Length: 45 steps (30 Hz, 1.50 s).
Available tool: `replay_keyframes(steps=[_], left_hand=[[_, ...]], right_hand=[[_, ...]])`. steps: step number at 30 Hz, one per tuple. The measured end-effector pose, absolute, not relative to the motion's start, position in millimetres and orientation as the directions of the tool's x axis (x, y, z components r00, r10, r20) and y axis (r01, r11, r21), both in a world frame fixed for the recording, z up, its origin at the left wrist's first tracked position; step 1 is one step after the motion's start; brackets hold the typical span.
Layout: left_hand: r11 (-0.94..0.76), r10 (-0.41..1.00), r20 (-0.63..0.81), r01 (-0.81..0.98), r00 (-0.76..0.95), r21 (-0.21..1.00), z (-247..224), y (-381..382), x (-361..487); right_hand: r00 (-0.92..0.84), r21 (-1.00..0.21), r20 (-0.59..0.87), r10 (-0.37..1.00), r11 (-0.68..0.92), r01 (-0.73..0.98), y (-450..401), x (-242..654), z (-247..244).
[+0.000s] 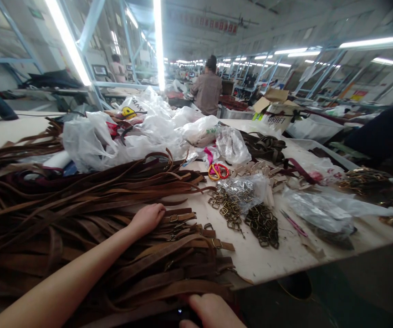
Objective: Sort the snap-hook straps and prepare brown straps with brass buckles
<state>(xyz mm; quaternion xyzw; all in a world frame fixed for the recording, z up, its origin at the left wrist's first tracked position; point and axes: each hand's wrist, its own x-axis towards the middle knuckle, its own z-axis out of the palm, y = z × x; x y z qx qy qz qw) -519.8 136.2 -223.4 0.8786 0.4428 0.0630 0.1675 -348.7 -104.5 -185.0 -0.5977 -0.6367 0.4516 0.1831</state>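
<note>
A thick spread of brown leather straps [90,230] covers the left and front of the table, several with brass-coloured buckles near their right ends. My left hand [150,217] lies on the pile with its fingers curled round a leather strap near the buckled ends; its fingertips are hidden. At the bottom edge, my right hand [213,312] is bent by the front straps, partly cut off. Beside it is a dark patch with a small blue light [179,311]; what this hand grips is unclear. Loose metal buckles [262,225] lie in heaps right of the straps.
Scissors with red and yellow handles [218,171] lie behind the buckles. Pink-handled snips [295,224] and a filled plastic bag [319,214] are to the right. Crumpled clear bags [148,132] form a mound at the back. A person [207,89] stands beyond the table.
</note>
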Motion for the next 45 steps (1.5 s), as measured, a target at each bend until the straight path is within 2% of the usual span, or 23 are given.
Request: replay_keyframes(steps=[6,13,18,22,25,36,41,45], left_hand=[[-0.516,0.796,-0.120,0.768,0.593,0.379,-217.5,143.4,-519.7],[-0.483,0.826,-0.119,0.801,0.551,0.353,-215.7,141.4,-516.8],[-0.479,0.833,-0.105,0.803,0.543,0.354,-216.7,138.7,-516.6],[-0.482,0.833,-0.095,0.798,0.546,0.362,-217.4,137.9,-517.0],[-0.485,0.831,-0.094,0.796,0.549,0.362,-218.0,138.1,-517.3],[-0.486,0.822,-0.100,0.783,0.560,0.389,-218.5,141.8,-516.6],[-0.475,0.816,-0.132,0.782,0.563,0.404,-222.8,147.7,-516.5],[-0.479,0.812,-0.133,0.778,0.569,0.407,-224.7,148.8,-516.7]], right_hand=[[-0.245,-0.760,-0.203,0.948,0.006,0.650,-80.3,-348.4,-166.3],[-0.169,-0.602,-0.286,0.943,-0.039,0.797,-67.4,-348.0,-171.7],[-0.322,-0.706,-0.321,0.891,0.002,0.708,-78.8,-340.5,-173.4],[-0.321,-0.755,-0.329,0.888,-0.043,0.655,-83.2,-336.7,-172.1],[-0.350,-0.785,-0.289,0.891,-0.012,0.619,-85.0,-334.6,-172.0],[-0.391,-0.615,-0.158,0.906,0.220,0.758,-68.1,-313.6,-176.9],[-0.438,-0.663,-0.120,0.891,0.257,0.704,-71.3,-301.4,-176.6],[-0.350,-0.694,-0.148,0.925,0.155,0.703,-88.0,-291.2,-183.1]])
